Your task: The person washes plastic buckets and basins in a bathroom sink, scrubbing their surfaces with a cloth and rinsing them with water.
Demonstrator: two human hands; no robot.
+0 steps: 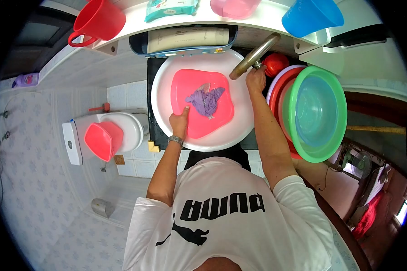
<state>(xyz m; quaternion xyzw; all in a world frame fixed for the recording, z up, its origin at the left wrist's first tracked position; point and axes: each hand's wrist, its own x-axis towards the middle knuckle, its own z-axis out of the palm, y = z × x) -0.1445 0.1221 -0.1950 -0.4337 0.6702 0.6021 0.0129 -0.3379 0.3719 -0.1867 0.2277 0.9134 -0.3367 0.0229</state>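
A pink rounded-square plastic basin point(212, 122) sits inside the large white round basin point(165, 128). In its middle lies a crumpled purple cloth point(205, 101). My left hand point(179, 123) grips the lower-left side of the pink basin, thumb on top near the cloth, the other fingers mostly hidden. A watch is on that wrist. My right hand point(256, 80) is closed at the handle of the metal faucet point(253, 56), whose spout reaches over the white basin's upper right. Whether water flows cannot be made out.
Stacked basins, a green one point(341, 113) in front, stand close by my right forearm. A red round object point(276, 64) lies behind the faucet. Above runs a white shelf point(262, 22) with a red mug point(101, 20) and a blue cup point(312, 18). A toilet point(126, 131) is at left.
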